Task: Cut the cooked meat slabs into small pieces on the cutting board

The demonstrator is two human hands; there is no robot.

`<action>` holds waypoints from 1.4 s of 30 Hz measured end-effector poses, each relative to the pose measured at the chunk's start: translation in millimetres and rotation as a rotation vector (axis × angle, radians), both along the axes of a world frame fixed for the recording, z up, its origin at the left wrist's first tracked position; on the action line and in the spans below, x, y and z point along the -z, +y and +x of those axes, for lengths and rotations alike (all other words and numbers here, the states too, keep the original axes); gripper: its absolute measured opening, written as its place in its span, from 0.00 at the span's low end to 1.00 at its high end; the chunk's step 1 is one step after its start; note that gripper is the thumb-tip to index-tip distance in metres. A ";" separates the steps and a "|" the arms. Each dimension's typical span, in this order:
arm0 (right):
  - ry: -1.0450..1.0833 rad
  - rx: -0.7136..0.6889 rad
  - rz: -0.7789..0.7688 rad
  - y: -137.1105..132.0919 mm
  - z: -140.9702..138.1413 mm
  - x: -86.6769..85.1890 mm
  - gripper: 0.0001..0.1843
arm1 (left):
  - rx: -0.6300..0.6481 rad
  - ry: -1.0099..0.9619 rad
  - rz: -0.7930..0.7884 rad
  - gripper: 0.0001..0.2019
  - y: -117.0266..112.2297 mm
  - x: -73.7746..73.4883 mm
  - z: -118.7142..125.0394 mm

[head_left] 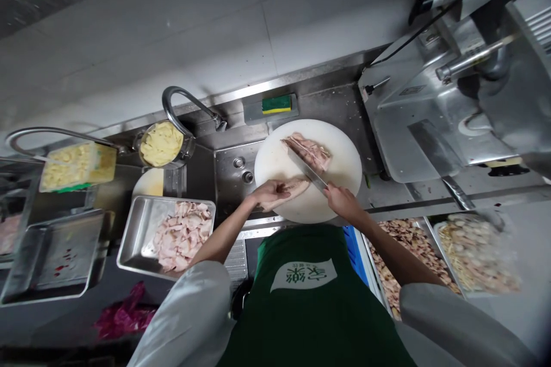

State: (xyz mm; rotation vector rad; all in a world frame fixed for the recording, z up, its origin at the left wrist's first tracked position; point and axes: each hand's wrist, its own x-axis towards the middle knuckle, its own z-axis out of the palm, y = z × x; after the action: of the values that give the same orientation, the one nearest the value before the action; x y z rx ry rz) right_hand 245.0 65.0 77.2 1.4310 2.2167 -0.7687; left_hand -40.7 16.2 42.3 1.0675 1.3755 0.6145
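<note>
Here, the right hand [341,202] holds a knife [306,168]; apron lettering [295,275] seems Chinese.

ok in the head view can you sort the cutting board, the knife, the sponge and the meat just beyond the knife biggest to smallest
1. Cutting board, clearly largest
2. Meat just beyond the knife
3. Knife and sponge, unranked: the knife looks longer but narrow, and the right hand covers its handle

Steel worktop [333,100], pale specks scattered; round white board [344,180] set partly over its sink [230,169], meat [316,152] lying on board; metal machine [396,146] stands right
</note>
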 end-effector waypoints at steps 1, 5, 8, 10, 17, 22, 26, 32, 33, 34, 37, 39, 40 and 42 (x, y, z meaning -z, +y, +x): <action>0.001 -0.002 0.011 3.4 3.9 -0.2 0.21 | -0.049 0.100 0.077 0.20 -5.8 -0.1 4.7; -0.012 -0.036 0.078 7.5 11.2 -2.4 0.21 | -0.072 0.509 0.321 0.32 -34.3 8.3 23.4; -0.053 -0.073 0.085 -1.9 5.7 -3.2 0.21 | -0.012 0.606 0.340 0.32 -43.4 17.2 32.7; -0.079 -0.091 0.066 -7.8 2.6 -2.6 0.21 | 0.004 0.613 0.351 0.31 -40.6 19.0 37.0; -0.109 -0.091 0.053 19.7 24.1 -2.5 0.23 | -0.003 0.340 0.552 0.22 -1.7 13.0 62.2; -0.127 -0.120 0.041 17.5 33.9 -5.9 0.22 | -0.054 0.238 0.573 0.13 17.1 20.8 77.9; -0.070 -0.149 0.009 -5.7 32.8 -6.1 0.21 | -0.053 0.244 0.571 0.12 18.8 25.6 78.3; -0.073 -0.132 -0.068 -16.4 39.1 -2.3 0.16 | -0.097 0.266 0.571 0.09 22.8 32.7 77.6; -0.083 -0.134 -0.087 -14.9 40.7 -0.9 0.16 | -0.064 0.318 0.609 0.09 23.7 34.4 77.6; -0.087 -0.137 -0.110 -12.0 42.7 0.5 0.15 | -0.024 0.379 0.658 0.09 24.3 36.2 77.6; -0.076 -0.136 -0.113 5.0 52.9 3.3 0.16 | 0.051 0.538 0.795 0.09 24.9 40.4 77.5; -0.084 -0.132 -0.051 17.6 61.1 3.0 0.17 | 0.060 0.597 0.839 0.08 24.5 41.6 77.8; -0.095 -0.136 -0.024 21.8 64.2 2.1 0.18 | 0.067 0.616 0.849 0.08 24.2 41.9 78.1; -0.108 -0.149 0.001 23.4 66.1 -0.3 0.17 | 0.078 0.640 0.854 0.08 24.1 42.0 78.9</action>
State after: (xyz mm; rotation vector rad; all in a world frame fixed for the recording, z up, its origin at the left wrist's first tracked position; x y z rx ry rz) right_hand 311.1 88.4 77.6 1.2601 2.2117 -0.6260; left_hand 38.1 40.3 0.4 2.1292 1.6289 0.8773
